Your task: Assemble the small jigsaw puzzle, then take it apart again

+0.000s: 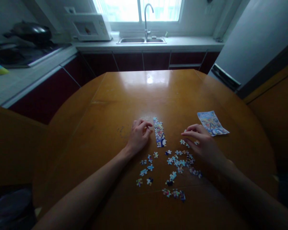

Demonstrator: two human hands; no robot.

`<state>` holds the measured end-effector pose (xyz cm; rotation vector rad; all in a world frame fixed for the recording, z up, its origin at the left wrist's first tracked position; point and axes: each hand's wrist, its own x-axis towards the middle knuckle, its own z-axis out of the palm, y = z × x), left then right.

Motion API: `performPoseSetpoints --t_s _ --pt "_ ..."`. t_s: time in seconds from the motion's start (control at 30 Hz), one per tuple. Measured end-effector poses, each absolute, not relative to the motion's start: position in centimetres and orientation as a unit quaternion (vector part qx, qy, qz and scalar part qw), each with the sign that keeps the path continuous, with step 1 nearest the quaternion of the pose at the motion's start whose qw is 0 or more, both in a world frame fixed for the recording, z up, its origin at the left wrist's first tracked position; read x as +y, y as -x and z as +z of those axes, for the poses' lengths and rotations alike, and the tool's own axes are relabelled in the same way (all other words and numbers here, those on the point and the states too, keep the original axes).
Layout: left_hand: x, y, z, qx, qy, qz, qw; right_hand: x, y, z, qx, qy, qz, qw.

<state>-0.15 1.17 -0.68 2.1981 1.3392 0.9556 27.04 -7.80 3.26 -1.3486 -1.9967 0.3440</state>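
An assembled strip of jigsaw puzzle [159, 132] lies on the wooden table, with a toothed right side. Just left of it my left hand [139, 134] rests on the tabletop, fingers loosely bent and slightly apart, with nothing visible in them. On the other side of the strip, my right hand [201, 139] pinches a small pale puzzle piece [185, 130] between thumb and fingertips. Below that hand are a few loose pieces [182, 141], partly covered by it. Many more scattered pieces [176, 161] spread nearer to me, and a smaller group [144, 172] lies below my left hand.
A creased printed picture sheet [212, 123] lies beyond my right hand. The round-ended wooden table [134, 95] reaches toward a counter with a sink [131, 40], a faucet [146, 19] and a white microwave [90, 27]. A wok [32, 32] stands on the stove at left.
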Motion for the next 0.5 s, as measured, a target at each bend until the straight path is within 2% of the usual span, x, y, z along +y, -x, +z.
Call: performPoseSetpoints --t_s 0.1,0.33,0.5 --pt "1.2 0.2 -0.6 0.482 -0.783 0.34 0.197 -8.1 -26.9 3.8 -0.8 0.491 0.155 0.308" --pt "1.2 0.2 -0.6 0.482 -0.786 0.337 0.192 -10.4 -24.8 4.6 -0.889 0.351 0.256 0.144" --pt "1.2 0.2 -0.5 0.485 -0.788 0.33 0.188 -10.8 -24.0 4.1 -0.908 0.324 0.244 0.103"
